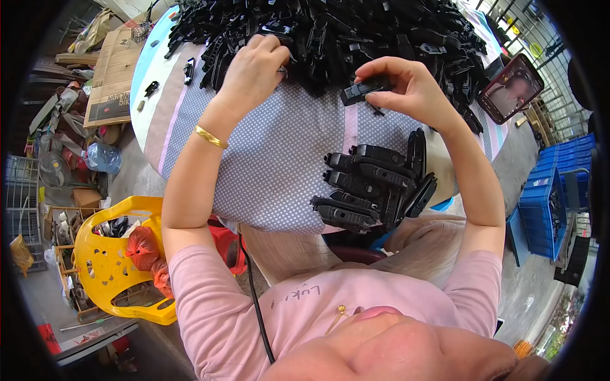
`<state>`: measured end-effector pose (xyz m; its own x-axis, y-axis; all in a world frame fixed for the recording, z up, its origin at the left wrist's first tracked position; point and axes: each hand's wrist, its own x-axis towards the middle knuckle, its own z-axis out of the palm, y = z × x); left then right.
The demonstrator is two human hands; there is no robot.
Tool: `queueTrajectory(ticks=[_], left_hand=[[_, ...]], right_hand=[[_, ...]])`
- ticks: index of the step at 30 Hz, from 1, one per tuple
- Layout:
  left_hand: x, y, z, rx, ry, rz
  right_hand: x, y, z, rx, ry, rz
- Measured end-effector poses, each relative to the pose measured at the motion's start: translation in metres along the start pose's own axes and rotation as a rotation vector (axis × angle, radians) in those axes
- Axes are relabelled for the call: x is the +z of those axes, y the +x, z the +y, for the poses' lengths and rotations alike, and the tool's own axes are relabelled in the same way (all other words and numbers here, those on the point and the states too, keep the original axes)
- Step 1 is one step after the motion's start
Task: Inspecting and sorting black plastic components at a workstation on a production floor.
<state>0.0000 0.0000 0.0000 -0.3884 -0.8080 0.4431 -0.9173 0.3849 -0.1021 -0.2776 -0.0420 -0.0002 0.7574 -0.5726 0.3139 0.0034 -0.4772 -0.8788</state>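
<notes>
A large heap of black plastic parts (318, 38) covers the far side of the round table. At the heap's near edge is my left hand (254, 68), its fingers curled inward; what they hold, if anything, is hidden. My right hand (406, 89) pinches a black plastic casing (357, 93) between thumb and fingers, just above the cloth and close to the heap. Nearer to me, by the table's front edge, lies a stacked group of similar long black casings (365, 187), some side by side and others crosswise.
A dotted grey-and-striped tablecloth (273, 152) covers the table. A phone (510, 89) with a lit screen stands at its right edge. Left of me is a yellow plastic chair (95, 260) bearing red bags (142, 247). Blue crates (540, 203) stand at the right.
</notes>
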Motion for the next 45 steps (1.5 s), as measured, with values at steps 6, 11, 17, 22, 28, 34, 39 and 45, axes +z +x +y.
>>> queueTrajectory(ticks=[6, 11, 17, 22, 28, 34, 39, 45], left_hand=[[-0.003, 0.002, 0.004, 0.114, -0.049, -0.041], [-0.018, 0.004, 0.016, -0.047, -0.494, 0.087], [-0.017, 0.005, 0.066, -0.429, -1.757, -0.295], [-0.002, -0.003, 0.058, -0.732, -1.989, -0.255], [-0.012, 0.001, 0.059, -0.7, -2.039, -0.224], [-0.01, -0.002, 0.06, -0.599, -2.023, -0.304], [-0.019, -0.005, 0.071, -0.475, -1.537, -0.261], [-0.024, -0.005, 0.076, -0.146, -1.091, 0.018]], right_hand=[[0.001, -0.003, -0.005, 0.081, -0.019, -0.027], [0.016, -0.003, -0.005, -0.198, 0.124, 0.114], [0.025, 0.004, -0.014, -0.69, -0.441, 0.175], [0.027, 0.004, -0.004, -0.623, -0.594, 0.189], [0.024, 0.001, -0.004, -0.526, -0.721, 0.237], [0.028, 0.0, -0.006, -0.539, -0.781, 0.216], [0.031, -0.001, -0.008, -0.556, -0.783, 0.21], [0.026, -0.001, -0.006, -0.298, -0.525, 0.216]])
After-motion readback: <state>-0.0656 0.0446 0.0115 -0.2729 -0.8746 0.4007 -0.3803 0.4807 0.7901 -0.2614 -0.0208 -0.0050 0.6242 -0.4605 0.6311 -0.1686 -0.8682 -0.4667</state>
